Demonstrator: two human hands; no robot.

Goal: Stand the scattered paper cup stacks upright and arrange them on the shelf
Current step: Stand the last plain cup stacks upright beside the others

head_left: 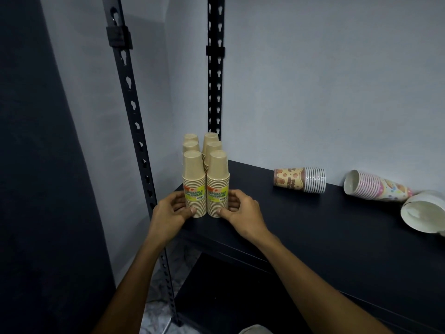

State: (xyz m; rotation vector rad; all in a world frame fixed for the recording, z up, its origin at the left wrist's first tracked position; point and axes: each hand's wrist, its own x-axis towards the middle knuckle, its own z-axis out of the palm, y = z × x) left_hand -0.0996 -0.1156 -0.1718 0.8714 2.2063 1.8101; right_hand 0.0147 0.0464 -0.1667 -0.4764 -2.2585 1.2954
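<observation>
Several tan paper cup stacks stand upright, mouths down, in two rows at the left end of the dark shelf (313,225). My left hand (172,210) grips the front left stack (194,184) near its base. My right hand (240,210) grips the front right stack (218,186) the same way. Both front stacks carry yellow-green labels. Further right, three stacks lie on their sides: a patterned stack with striped rims (299,180), a pink striped stack (375,186) and a white stack (423,212) at the frame's right edge.
Two black slotted uprights (134,112) (215,68) rise at the shelf's left end, close to the standing stacks. A pale wall (313,80) backs the shelf. A lower shelf level (216,297) shows beneath. Bare shelf surface lies between the standing and the lying stacks.
</observation>
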